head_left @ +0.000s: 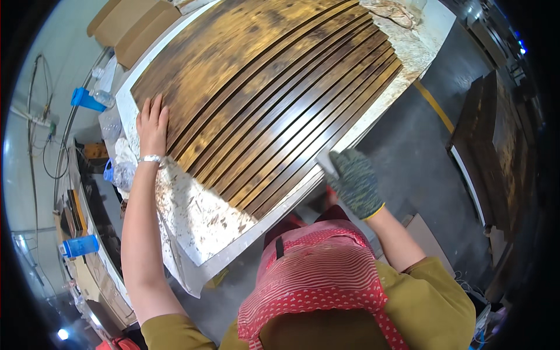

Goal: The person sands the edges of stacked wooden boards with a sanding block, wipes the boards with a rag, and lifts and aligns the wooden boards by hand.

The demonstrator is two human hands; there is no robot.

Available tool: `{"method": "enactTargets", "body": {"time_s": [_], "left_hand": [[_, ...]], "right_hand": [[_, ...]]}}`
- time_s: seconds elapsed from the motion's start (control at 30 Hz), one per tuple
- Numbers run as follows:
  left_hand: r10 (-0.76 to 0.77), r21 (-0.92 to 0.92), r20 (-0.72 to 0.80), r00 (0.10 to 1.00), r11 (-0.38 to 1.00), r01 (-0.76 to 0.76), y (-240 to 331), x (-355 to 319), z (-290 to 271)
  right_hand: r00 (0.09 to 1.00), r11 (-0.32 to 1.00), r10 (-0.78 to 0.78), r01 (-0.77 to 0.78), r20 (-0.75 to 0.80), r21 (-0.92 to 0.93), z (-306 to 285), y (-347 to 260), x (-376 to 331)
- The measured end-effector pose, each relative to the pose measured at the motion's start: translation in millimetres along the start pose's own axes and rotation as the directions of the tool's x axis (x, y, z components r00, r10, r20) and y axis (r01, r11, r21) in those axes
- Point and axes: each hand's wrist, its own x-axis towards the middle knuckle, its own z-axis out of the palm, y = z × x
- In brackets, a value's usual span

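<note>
My bare left hand (153, 123), with a silver band at the wrist, lies with fingers stretched out on the left end of a wide brown wood-grain board (198, 64). Beside that board, several narrow wood-grain strips (286, 125) lie in a row with dark gaps between them. My right hand (357, 182) wears a dark grey-green knit glove with a yellow cuff edge. It is closed around a small, pale, flat piece (327, 163) at the table's near right edge, close to the outermost strip. What this piece is made of cannot be made out.
A stained white cover (204, 219) lies over the worktable. An open cardboard box (137, 26) stands at the far left. Blue-capped bottles (121, 175) and a blue container (87, 99) are along the left. Dark boards (487, 146) stand on the floor at right.
</note>
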Motion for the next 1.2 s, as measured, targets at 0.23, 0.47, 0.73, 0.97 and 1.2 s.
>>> {"method": "enactTargets", "body": {"time_s": [0.23, 0.47, 0.73, 0.97, 1.2], "left_hand": [[-0.079, -0.006, -0.014, 0.997, 0.997, 0.079, 9, 1, 1], [-0.033, 0.024, -0.050, 0.998, 0.999, 0.035, 5, 1, 7], [-0.070, -0.017, -0.042, 0.997, 0.997, 0.069, 2, -3, 6], [-0.072, -0.062, -0.054, 0.996, 0.996, 0.068, 2, -4, -3], [-0.155, -0.047, 0.058, 0.986, 0.986, 0.157, 6, -8, -13]], "right_hand": [[0.812, 0.943, -0.324, 0.237, 0.485, 0.234, 22, -130, -19], [0.892, 0.876, -0.412, 0.331, 0.186, 0.351, 35, -131, -12], [0.891, 0.968, -0.239, 0.248, 0.386, 0.027, 2, -119, 28], [0.840, 0.878, -0.474, 0.429, 0.265, 0.212, 6, -50, 35], [0.959, 0.966, -0.248, 0.255, 0.136, -0.040, -55, 137, 89]]}}
